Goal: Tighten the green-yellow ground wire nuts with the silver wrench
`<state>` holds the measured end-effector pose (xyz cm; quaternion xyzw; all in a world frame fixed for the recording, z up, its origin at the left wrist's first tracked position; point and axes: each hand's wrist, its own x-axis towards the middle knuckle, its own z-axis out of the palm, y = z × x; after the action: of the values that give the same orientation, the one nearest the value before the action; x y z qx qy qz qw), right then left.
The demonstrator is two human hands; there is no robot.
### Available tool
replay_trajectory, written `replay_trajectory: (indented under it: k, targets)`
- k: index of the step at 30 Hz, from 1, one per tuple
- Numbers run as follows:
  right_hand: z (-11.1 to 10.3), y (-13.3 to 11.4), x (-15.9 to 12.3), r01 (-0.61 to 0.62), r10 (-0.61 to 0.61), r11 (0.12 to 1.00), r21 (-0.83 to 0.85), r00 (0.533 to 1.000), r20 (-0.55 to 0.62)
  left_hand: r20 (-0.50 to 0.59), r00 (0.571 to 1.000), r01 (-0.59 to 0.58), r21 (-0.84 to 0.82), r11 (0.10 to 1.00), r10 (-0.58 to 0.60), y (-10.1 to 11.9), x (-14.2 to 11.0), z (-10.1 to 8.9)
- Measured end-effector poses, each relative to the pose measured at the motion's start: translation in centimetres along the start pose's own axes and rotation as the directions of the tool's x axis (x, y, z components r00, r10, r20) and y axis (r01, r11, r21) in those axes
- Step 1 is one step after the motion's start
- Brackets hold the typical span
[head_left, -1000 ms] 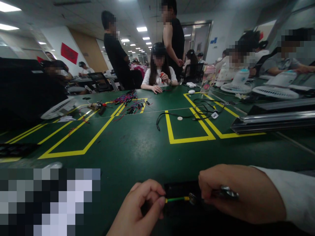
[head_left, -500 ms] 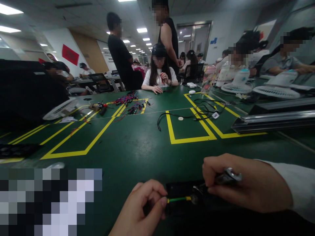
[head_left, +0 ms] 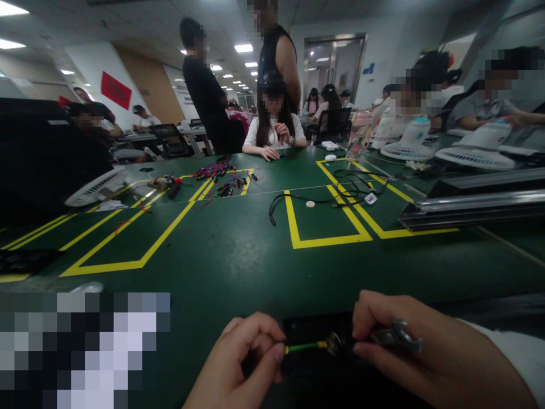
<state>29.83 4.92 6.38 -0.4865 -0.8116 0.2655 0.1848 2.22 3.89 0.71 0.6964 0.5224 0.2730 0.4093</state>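
A short green-and-yellow wire [head_left: 304, 346] runs across a dark, black piece [head_left: 298, 326] low in view. My left hand [head_left: 244, 358] pinches the wire's left end between thumb and fingertips. At its right end the wire meets a small round metal part [head_left: 332, 343], dim and partly in shadow. My right hand [head_left: 409, 341] is closed on a silver wrench [head_left: 402, 335], whose open-ended jaw sticks out to the right past the fingers. The fingertips sit just right of the round metal part. Whether the wrench's other end touches it I cannot tell.
Yellow tape outlines [head_left: 332, 243] mark the green table [head_left: 238, 244]. Black cables [head_left: 298, 196], a white disc [head_left: 310, 204] and bundled wires [head_left: 213, 169] lie farther back. Metal profiles [head_left: 477, 201] and white fans [head_left: 406, 149] stand right. A co-worker [head_left: 275, 130] sits opposite.
My right hand has moved down and slightly right, with the wrench lower and tilted differently. My left hand still pinches the wire. The whole view has shifted slightly.
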Motion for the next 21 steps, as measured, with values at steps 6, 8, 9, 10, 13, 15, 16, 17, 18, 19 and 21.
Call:
replay_trajectory:
  k: [6, 8, 9, 10, 13, 15, 16, 17, 18, 19, 21]
  targets:
    - [-0.1, 0.2, 0.4, 0.041, -0.039, 0.999, -0.033, 0.996, 0.077, 0.001, 1.000, 0.013, 0.001, 1.000, -0.013, 0.3, -0.1, 0.0]
    - [-0.3, 0.2, 0.7, 0.075, -0.069, 0.996, -0.040, 0.990, 0.119, -0.006, 1.000, 0.025, -0.010, 1.000, -0.025, 0.4, -0.1, 0.0]
    - [-0.4, 0.2, 0.8, 0.084, -0.078, 0.996, -0.042, 0.987, 0.137, -0.012, 0.999, 0.033, -0.016, 0.999, -0.033, 0.4, -0.1, 0.0]
    - [-0.6, 0.2, 1.0, 0.092, -0.084, 0.995, -0.042, 0.984, 0.154, -0.018, 0.999, 0.039, -0.018, 0.999, -0.039, 0.3, -0.1, 0.1]
    - [-1.5, -0.1, 1.5, 0.142, -0.129, 0.989, -0.049, 0.968, 0.214, -0.025, 0.999, 0.038, -0.015, 0.999, -0.039, 0.3, -0.1, 0.1]
    - [-2.1, -0.2, 2.0, 0.211, -0.187, 0.975, -0.068, 0.947, 0.260, -0.026, 0.999, 0.029, -0.011, 1.000, -0.029, 0.2, -0.1, 0.1]
    - [-2.4, -0.3, 2.3, 0.242, -0.213, 0.967, -0.076, 0.936, 0.280, -0.020, 1.000, 0.022, -0.010, 1.000, -0.023, 0.1, 0.0, 0.1]
    - [-2.6, -0.3, 2.6, 0.270, -0.236, 0.960, -0.078, 0.925, 0.299, -0.011, 1.000, 0.017, -0.010, 1.000, -0.017, 0.1, 0.0, 0.1]
    - [-2.8, -0.3, 2.9, 0.294, -0.258, 0.953, -0.072, 0.914, 0.315, -0.004, 1.000, 0.013, -0.011, 1.000, -0.013, 0.1, 0.0, 0.1]
    - [-3.0, -0.3, 3.2, 0.311, -0.275, 0.948, -0.061, 0.903, 0.329, -0.001, 1.000, 0.010, -0.013, 1.000, -0.010, 0.1, 0.0, 0.0]
    - [-3.3, -0.2, 3.8, 0.342, -0.307, 0.939, -0.037, 0.882, 0.359, -0.009, 1.000, 0.009, -0.018, 1.000, -0.009, 0.1, 0.0, 0.1]
